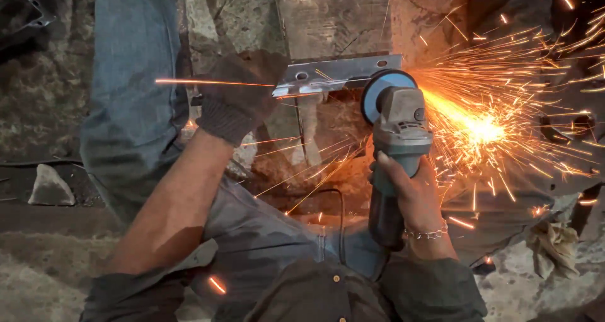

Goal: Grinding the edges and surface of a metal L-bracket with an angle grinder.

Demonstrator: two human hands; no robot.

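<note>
The left hand [236,101], in a dark knit glove, is gripping the left end of a flat metal bracket [340,73], fingers closed around it. The bracket is lying with its long axis running left to right, at the far middle of the scene, over a rough block. The right hand [409,196], bare with a chain bracelet at the wrist, is wrapping tightly round the body of an angle grinder [394,152], whose long axis is running near to far. The grinder's disc [381,92] is touching the bracket's right end, so the bracket is lying just beyond and to the left of the right hand. Sparks [498,108] are streaming off to the right. Counted: one bracket, one grinder, two hands, one glove. The bracket is showing at least three holes.
</note>
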